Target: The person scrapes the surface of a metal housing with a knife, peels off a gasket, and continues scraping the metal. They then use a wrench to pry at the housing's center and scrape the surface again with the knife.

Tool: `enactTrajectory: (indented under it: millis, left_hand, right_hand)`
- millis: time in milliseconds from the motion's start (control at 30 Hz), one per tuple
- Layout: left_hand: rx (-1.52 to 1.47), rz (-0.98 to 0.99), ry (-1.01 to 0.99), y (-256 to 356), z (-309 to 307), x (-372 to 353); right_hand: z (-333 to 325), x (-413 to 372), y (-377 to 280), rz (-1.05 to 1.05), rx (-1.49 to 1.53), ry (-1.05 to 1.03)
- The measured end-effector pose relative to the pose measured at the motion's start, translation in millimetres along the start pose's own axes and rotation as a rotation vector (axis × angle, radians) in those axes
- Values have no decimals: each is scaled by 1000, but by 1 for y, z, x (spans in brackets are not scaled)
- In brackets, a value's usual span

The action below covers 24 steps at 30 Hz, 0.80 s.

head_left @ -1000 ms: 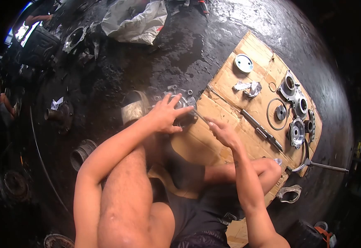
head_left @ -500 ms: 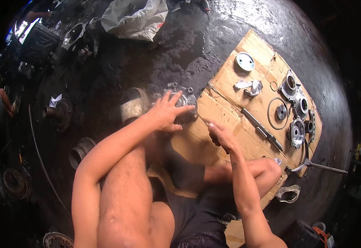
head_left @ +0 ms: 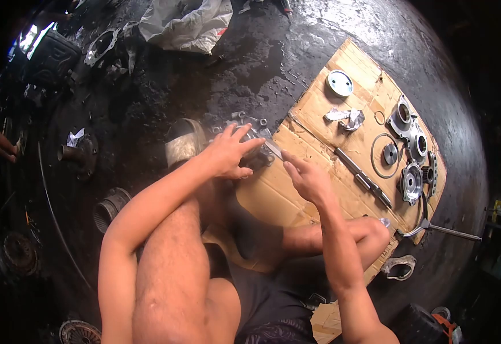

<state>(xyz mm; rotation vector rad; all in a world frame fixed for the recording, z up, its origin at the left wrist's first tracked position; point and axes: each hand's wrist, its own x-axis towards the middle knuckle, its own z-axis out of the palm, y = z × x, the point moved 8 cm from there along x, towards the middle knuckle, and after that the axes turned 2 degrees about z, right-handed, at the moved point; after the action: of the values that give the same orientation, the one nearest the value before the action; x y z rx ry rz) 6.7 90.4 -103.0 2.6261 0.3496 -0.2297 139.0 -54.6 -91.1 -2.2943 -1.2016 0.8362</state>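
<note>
My left hand (head_left: 231,153) lies with its fingers spread on top of a round metal housing (head_left: 266,156) that has bolt bosses along its rim. Just right of it, my right hand (head_left: 307,176) is closed around a tool with a flat, pale blade (head_left: 274,148). The blade points up and left, its tip at the housing's right edge. Most of the housing is hidden under my left hand. A sandaled foot (head_left: 183,143) rests beside it on the left.
Cardboard (head_left: 313,129) carries a shaft (head_left: 363,179), a white-blue round cap (head_left: 340,83), a large ring (head_left: 375,157) and metal covers (head_left: 412,183). A white bag (head_left: 187,26) lies at the top. At left are a flanged part (head_left: 78,153) and a ring gear (head_left: 111,210).
My right hand has moved slightly up and turned, and the blade now shows clearly against the housing's edge. My left hand stays nearly in place, its fingers still spread.
</note>
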Motion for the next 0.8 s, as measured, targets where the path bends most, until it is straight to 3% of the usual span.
enactTrajectory:
  millis: [200, 433, 800]
  left_hand:
    - [56, 68, -18, 5, -1, -4]
    - [11, 37, -11, 2, -2, -4]
    - [95, 20, -83, 3, 1, -3]
  right_hand:
    - [-14, -15, -16, -75, -190, -1]
    - [-18, -11, -26, -91, -189, 62]
    - [-11, -1, -8, -98, -69, -1]
